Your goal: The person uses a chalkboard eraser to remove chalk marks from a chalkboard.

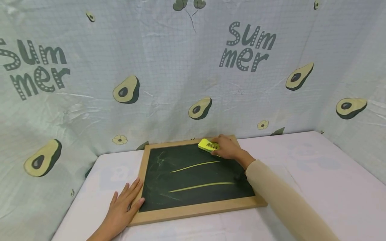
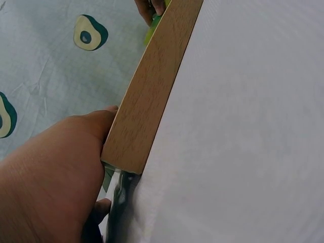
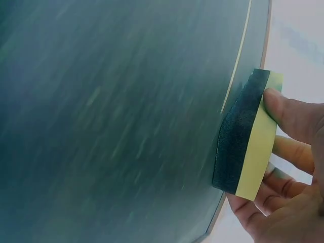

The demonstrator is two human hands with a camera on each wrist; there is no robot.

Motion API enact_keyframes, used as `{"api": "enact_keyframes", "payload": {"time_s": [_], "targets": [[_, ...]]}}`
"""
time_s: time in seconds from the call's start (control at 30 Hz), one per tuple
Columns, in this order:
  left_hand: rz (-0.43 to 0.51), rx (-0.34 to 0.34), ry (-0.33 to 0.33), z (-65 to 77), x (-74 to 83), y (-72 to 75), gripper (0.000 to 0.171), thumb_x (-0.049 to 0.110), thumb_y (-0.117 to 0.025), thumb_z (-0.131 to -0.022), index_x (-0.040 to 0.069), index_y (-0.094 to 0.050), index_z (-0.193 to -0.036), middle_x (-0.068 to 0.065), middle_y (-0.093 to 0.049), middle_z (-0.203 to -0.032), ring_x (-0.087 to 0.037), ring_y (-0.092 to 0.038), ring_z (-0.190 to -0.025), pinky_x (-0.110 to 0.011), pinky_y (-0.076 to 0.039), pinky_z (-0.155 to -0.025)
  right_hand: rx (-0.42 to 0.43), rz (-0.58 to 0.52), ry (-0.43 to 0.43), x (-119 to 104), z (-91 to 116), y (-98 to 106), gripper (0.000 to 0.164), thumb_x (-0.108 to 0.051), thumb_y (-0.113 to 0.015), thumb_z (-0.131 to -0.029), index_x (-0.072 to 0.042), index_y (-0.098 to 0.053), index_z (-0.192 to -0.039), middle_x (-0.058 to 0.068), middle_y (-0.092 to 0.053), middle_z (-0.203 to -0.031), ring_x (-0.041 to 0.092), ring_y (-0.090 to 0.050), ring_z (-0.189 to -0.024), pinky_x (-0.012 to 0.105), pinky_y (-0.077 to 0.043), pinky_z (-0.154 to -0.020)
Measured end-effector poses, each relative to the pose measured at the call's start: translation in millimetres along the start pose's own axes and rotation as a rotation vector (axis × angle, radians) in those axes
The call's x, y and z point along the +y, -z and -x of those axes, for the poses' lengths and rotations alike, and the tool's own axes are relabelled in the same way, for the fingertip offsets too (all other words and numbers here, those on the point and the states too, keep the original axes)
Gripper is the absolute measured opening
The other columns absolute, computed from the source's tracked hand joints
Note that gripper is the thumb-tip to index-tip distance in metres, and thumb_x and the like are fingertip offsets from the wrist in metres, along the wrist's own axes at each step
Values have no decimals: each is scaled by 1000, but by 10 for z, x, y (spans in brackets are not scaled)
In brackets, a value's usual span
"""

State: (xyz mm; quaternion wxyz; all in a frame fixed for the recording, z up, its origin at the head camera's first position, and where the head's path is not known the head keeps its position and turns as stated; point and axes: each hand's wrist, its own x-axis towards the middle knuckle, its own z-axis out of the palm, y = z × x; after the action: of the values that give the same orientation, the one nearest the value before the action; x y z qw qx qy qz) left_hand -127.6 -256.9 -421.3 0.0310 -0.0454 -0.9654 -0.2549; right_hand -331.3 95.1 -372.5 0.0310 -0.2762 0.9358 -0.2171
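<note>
A small chalkboard (image 1: 205, 175) with a wooden frame (image 1: 193, 212) lies on the table. Two yellow chalk lines run across it, an upper one (image 1: 194, 165) and a lower one (image 1: 202, 187). My right hand (image 1: 228, 147) grips a yellow chalkboard eraser (image 1: 207, 145) near the board's far right corner. In the right wrist view the dark felt side of the eraser (image 3: 260, 147) faces the board, with thumb and fingers on its yellow body. My left hand (image 1: 122, 206) rests on the frame's left side, fingers spread and straight.
Pale chalk smudges (image 1: 161, 159) mark the board's left part. A whitish cloth (image 1: 307, 167) covers the table around the board. Behind it hangs a curtain (image 1: 169, 83) printed with avocados and lettering, close to the board's far edge.
</note>
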Motion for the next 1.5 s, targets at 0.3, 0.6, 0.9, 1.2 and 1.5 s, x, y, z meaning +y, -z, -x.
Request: {"api": "enact_keyframes", "payload": {"time_s": [0.3,0.6,0.9,1.2,1.5], "targets": [[-11,13,-10,10,-24,31,63,52,-41,-89,20,-28,-141,-2,-21,-146,-41,-11,-130,-66,0,-93,-10,-28,-18,-215,-181,-158,53,-23,-65,-82,-3,-48,-128,10,-47,-110,19,-45,-89,33,-40,-79],[-24,40,-29,14,-60,16,61,50,-42,-89,19,-30,-140,-2,-23,-145,-41,-13,-130,-65,-1,-94,-34,1,25,-566,-385,-326,51,-25,-65,-82,-6,-49,-127,11,-47,-115,20,-46,-92,33,-40,-79],[-20,78,-76,27,-40,3,58,45,-46,-90,18,-32,-140,-2,-24,-145,-40,-16,-129,-65,-2,-94,-60,38,47,-918,-545,-504,51,-27,-64,-82,-8,-49,-127,9,-45,-118,19,-46,-97,32,-40,-81],[-25,110,-107,32,-39,-3,57,42,-48,-90,18,-34,-139,-1,-26,-144,-39,-19,-129,-65,-5,-94,-79,70,59,-1166,-604,-606,52,-29,-64,-83,-9,-48,-128,9,-45,-117,17,-46,-93,29,-41,-78],[-47,109,-100,44,-60,-34,57,44,-47,-90,17,-34,-139,-2,-27,-144,-39,-19,-128,-65,-6,-93,-102,80,72,-1256,-648,-687,54,-31,-63,-83,-12,-47,-130,7,-44,-116,15,-45,-92,28,-40,-79]]}}
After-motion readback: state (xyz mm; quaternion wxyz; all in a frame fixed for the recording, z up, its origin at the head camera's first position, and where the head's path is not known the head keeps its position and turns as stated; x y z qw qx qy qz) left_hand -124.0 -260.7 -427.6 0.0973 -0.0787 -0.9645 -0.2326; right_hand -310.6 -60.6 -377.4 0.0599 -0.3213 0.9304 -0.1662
